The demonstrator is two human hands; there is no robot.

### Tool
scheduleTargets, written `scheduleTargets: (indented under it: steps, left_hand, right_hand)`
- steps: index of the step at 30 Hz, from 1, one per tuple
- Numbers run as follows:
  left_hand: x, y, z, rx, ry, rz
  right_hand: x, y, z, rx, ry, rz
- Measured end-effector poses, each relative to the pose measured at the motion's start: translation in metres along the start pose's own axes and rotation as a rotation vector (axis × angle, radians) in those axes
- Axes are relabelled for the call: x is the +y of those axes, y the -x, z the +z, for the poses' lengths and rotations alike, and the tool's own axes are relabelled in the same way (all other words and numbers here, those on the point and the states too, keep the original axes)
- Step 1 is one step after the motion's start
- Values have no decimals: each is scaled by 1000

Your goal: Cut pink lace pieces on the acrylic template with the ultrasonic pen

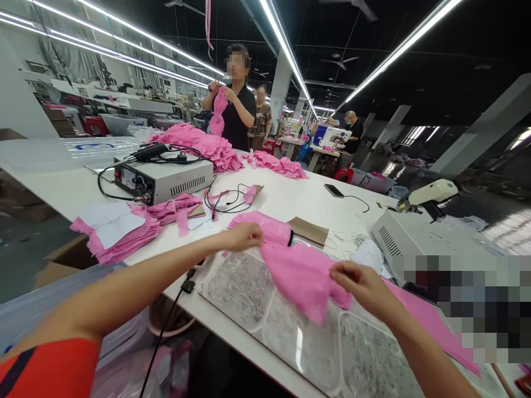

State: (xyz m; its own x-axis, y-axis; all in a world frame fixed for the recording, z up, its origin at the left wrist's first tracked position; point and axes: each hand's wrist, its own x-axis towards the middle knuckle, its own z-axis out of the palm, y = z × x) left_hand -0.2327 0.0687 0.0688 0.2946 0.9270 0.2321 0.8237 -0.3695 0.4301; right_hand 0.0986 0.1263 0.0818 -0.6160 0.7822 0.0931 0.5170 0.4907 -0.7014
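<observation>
With left hand point(248, 236) and right hand point(355, 278), pinched cloth point(301, 276) between them, above the tray point(301, 354); perhaps risked losing an edge through so slight a grip, or snagging by hanging low.

White tube lights point(286, 47) above the desk point(298, 199) make its top bright, while the ceiling point(477, 44) over it is nearly black. Deep shadow fills the space under the desk's near edge. Glare streaks the clear tray point(299, 354) on the desk and the floor point(506, 221) right of it. Beyond the desk, a pillar point(485, 121) leans with wide-angle distortion; coarse pixel blocks point(464, 309) cover the desk's right end. On the desk's near side, the pink cloth point(296, 276) looks slightly blurred.
</observation>
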Motion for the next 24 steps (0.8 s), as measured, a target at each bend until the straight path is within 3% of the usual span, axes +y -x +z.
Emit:
scheduleTargets:
  steps: [5, 9, 14, 17, 20, 24]
  left_hand:
    - [-53, -67, -53, 212, -123, -108]
    - [-78, -63, -66, 303, -184, -118]
    - [-101, -17, -39, 195, -206, -99]
    - [-110, 1, -29, 152, -209, -97]
    - [-105, 6, -30, 163, -210, -85]
    - [-71, 1, -25, 190, -176, -15]
  right_hand:
    - [-24, -109, -26, 278, -16, -143]
    - [-27, -150, -9, 370, 25, -272]
    - [-9, -135, 54, 192, 114, -422]
    - [-2, -121, 79, 115, 150, -457]
    - [3, -110, 79, 106, 167, -422]
    - [17, -83, 49, 138, 173, -301]
